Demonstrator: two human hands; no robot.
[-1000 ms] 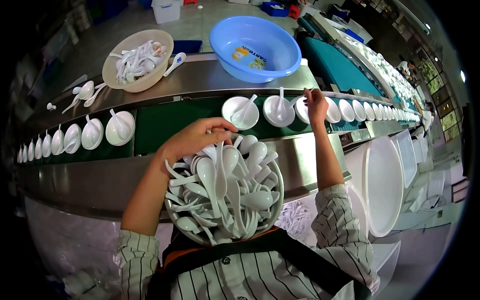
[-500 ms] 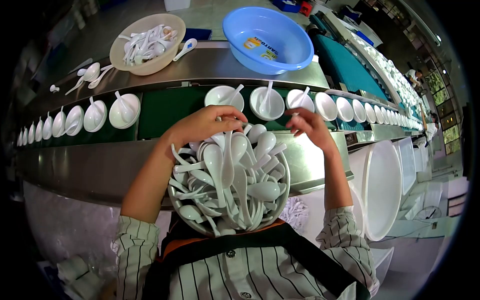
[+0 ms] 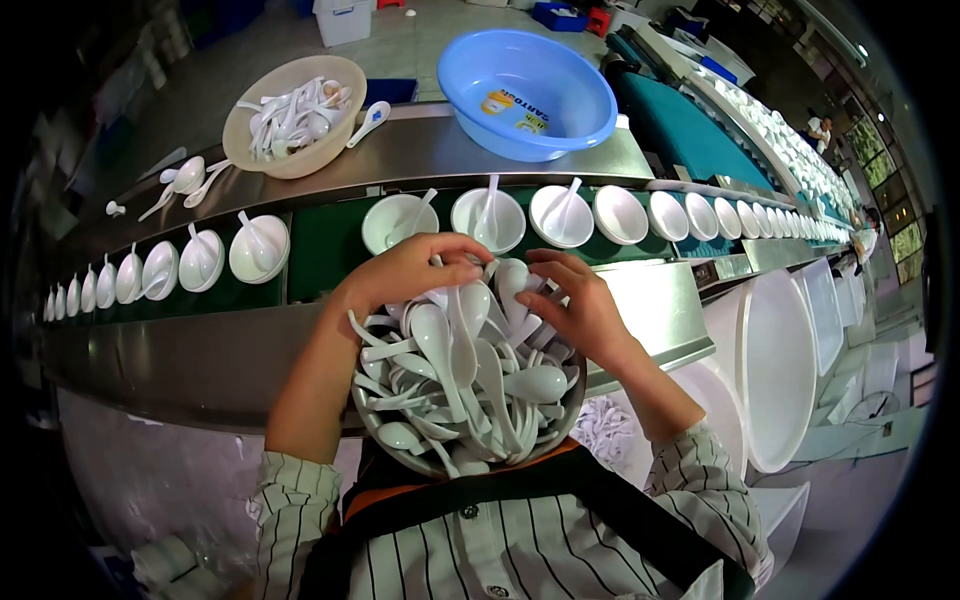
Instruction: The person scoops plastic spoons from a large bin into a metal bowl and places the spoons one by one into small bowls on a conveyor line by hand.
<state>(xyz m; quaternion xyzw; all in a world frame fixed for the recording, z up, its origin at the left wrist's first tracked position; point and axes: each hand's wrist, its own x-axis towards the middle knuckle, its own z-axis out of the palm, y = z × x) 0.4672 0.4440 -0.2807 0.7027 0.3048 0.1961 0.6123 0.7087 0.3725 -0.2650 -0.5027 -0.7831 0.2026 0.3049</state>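
Observation:
A round basin (image 3: 362, 405) heaped with white spoons (image 3: 435, 345) rests against the front of my striped shirt. My left hand (image 3: 425, 268) is curled over its far left edge, fingers bent on something I cannot make out among the spoons. At the far right of the heap, my right hand (image 3: 560, 295) touches a spoon (image 3: 512, 285), thumb and fingers apart around it. Just beyond my hands, white bowls stand on the green belt (image 3: 330, 240). The left bowl (image 3: 380, 225), middle bowl (image 3: 512, 218) and right bowl (image 3: 575, 228) each hold a spoon.
More bowls line the belt on both sides; several left ones (image 3: 275, 262) hold spoons. Behind it are a cream basin (image 3: 235, 150) of spoons, a blue basin (image 3: 600, 125) and loose spoons (image 3: 190, 178). Large white tubs (image 3: 775, 370) stand right. A person (image 3: 820, 132) is far right.
My right hand has come back from the bowls to the spoon heap. The bowls have shifted left along the belt, and the third bowl from the left now has a spoon in it.

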